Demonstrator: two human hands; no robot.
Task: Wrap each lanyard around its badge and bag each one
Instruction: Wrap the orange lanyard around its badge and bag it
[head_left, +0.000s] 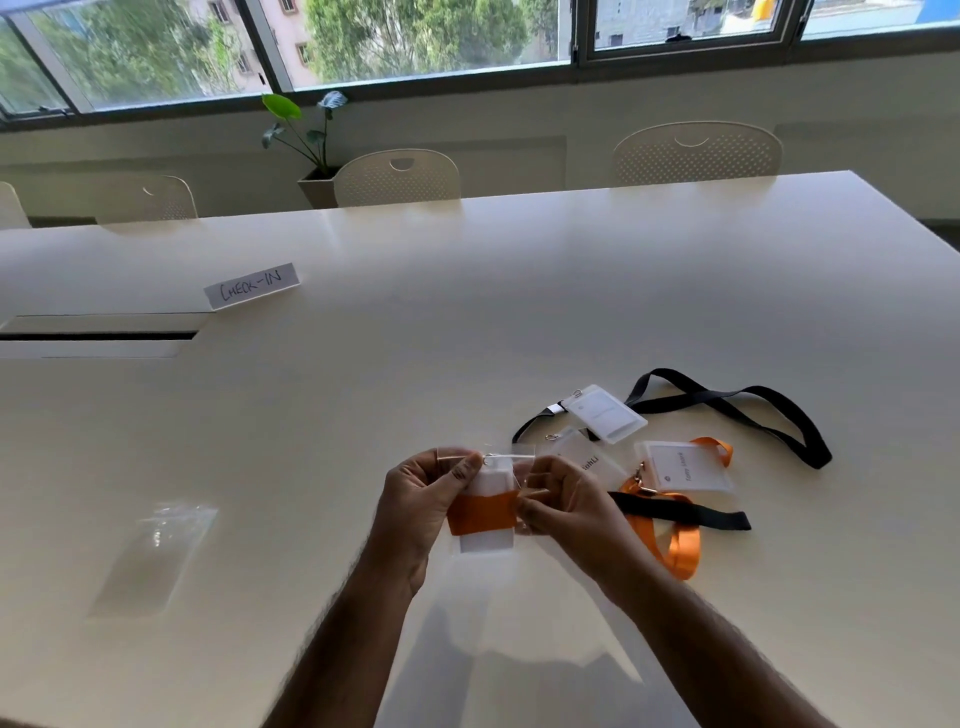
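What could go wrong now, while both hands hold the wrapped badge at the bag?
1. The orange lanyard wrapped around the held badge may loosen as it enters the clear bag.
2. The left hand and right hand grip thin, slippery plastic; it could slip.
3. Loose lanyards nearby could snag the right hand.

white table (467, 291) | "CHECK-IN" card (252, 286) | potted plant (311, 150) | chairs (397, 176) | windows (415, 41)

white table (467, 291) | 3 perforated chairs (397, 176) far side | potted plant (311, 150) | windows (415, 41) w/ daylight, trees outside
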